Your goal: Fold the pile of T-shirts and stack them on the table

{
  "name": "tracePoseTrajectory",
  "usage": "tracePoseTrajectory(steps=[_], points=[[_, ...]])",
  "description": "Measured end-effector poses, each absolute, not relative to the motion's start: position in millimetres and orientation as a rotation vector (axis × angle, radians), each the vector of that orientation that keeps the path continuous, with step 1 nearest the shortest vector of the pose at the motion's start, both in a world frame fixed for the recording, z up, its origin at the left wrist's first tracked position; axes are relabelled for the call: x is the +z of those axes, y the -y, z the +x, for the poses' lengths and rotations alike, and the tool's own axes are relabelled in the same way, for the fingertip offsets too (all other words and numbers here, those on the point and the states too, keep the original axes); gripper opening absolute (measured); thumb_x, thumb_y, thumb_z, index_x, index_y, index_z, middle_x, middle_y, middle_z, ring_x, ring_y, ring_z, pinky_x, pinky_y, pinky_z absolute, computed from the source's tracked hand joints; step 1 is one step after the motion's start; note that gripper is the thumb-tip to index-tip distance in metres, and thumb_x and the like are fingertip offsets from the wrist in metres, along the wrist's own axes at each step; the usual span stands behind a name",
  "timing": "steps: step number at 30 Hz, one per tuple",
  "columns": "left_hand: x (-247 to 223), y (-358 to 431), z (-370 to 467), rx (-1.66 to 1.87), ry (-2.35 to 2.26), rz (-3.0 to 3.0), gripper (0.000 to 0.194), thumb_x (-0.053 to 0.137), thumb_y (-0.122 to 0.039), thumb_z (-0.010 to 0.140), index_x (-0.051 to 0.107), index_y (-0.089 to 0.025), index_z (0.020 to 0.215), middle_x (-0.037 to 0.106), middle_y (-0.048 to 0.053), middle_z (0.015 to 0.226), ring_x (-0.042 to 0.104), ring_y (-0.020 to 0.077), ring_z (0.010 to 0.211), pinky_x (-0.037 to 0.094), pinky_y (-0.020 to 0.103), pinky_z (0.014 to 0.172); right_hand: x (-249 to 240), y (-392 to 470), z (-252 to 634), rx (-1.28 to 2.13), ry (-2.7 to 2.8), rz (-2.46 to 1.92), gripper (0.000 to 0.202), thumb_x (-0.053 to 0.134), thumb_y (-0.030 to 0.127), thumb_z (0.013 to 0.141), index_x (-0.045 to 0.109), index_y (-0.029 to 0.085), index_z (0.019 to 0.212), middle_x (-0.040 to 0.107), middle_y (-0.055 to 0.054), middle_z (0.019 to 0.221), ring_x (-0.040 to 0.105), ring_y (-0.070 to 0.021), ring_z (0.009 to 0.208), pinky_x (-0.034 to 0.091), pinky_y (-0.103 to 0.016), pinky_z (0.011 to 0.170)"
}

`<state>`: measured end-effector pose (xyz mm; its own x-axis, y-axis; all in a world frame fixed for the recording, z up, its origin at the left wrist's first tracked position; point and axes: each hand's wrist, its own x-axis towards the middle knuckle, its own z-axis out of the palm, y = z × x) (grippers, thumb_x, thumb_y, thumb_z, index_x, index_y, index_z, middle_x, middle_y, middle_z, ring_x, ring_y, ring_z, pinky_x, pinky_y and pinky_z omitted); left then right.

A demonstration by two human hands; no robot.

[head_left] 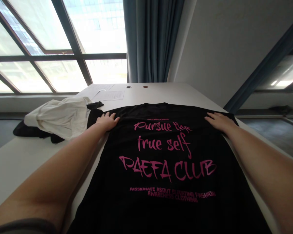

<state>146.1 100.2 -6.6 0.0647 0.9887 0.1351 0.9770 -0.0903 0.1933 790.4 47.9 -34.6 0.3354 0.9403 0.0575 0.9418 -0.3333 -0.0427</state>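
A black T-shirt [166, 148] with pink lettering lies spread flat on the white table, its collar at the far side. My left hand [107, 121] rests on the shirt near its left sleeve, palm down with the fingers stretched out. On the opposite side, my right hand [219, 122] lies flat on the shirt by the right sleeve, fingers extended. The shirt's hem runs out of view at the bottom.
A crumpled white and black garment [60, 117] lies on the table [12, 175] left of the shirt. Papers [108, 95] sit toward the far edge, near two round cable holes. Behind are windows and a blue curtain [152, 39].
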Motion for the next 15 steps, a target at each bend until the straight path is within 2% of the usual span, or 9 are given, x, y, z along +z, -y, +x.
tracePoseTrajectory(steps=[2,4,7,9,12,15], points=[[-14,-101,153,0.304,-2.126,2.205,0.071,0.059,-0.072,0.088,0.067,-0.026,0.142,0.052,0.027,0.157,0.042,0.0602,0.143,0.034,0.080,0.105,-32,-46,786,0.045,1.714,-2.539,0.075,0.026,0.069,0.105,0.044,0.027,0.164,0.030,-0.016,0.174,0.032,-0.0416,0.157,0.027,-0.064,0.124],[-17,-97,155,0.210,-2.179,2.147,0.078,0.048,-0.075,0.093,0.056,-0.029,0.155,0.039,0.024,0.168,0.032,0.0603,0.151,0.028,0.085,0.107,-30,-44,782,0.085,1.698,-2.534,0.074,0.025,0.069,0.106,0.040,0.028,0.166,0.027,-0.015,0.176,0.027,-0.0401,0.159,0.021,-0.066,0.125],[-15,-85,150,0.038,-2.242,2.109,0.078,0.028,-0.074,0.101,0.036,-0.033,0.168,0.025,0.016,0.176,0.024,0.0510,0.158,0.025,0.076,0.118,-29,-43,780,0.144,1.682,-2.532,0.076,0.019,0.069,0.107,0.034,0.028,0.169,0.020,-0.015,0.178,0.020,-0.0401,0.162,0.014,-0.069,0.125],[-14,-76,145,-0.030,-2.263,2.157,0.076,0.020,-0.070,0.104,0.031,-0.033,0.169,0.025,0.014,0.177,0.025,0.0455,0.160,0.024,0.067,0.123,-28,-43,782,0.199,1.661,-2.536,0.076,0.016,0.068,0.108,0.029,0.028,0.171,0.014,-0.014,0.179,0.014,-0.0405,0.163,0.011,-0.068,0.126],[-12,-67,137,-0.039,-2.315,2.232,0.073,0.018,-0.065,0.106,0.036,-0.030,0.168,0.034,0.014,0.173,0.029,0.0426,0.158,0.023,0.060,0.125,-28,-43,789,0.234,1.633,-2.546,0.074,0.017,0.065,0.109,0.027,0.025,0.172,0.011,-0.016,0.179,0.011,-0.0410,0.163,0.010,-0.063,0.127],[-8,-68,134,-0.039,-2.418,2.195,0.073,0.020,-0.065,0.106,0.043,-0.029,0.165,0.039,0.015,0.170,0.034,0.0415,0.156,0.029,0.057,0.122,-29,-43,796,0.221,1.604,-2.562,0.074,0.022,0.060,0.111,0.027,0.019,0.171,0.013,-0.020,0.178,0.014,-0.0411,0.163,0.013,-0.058,0.126]])
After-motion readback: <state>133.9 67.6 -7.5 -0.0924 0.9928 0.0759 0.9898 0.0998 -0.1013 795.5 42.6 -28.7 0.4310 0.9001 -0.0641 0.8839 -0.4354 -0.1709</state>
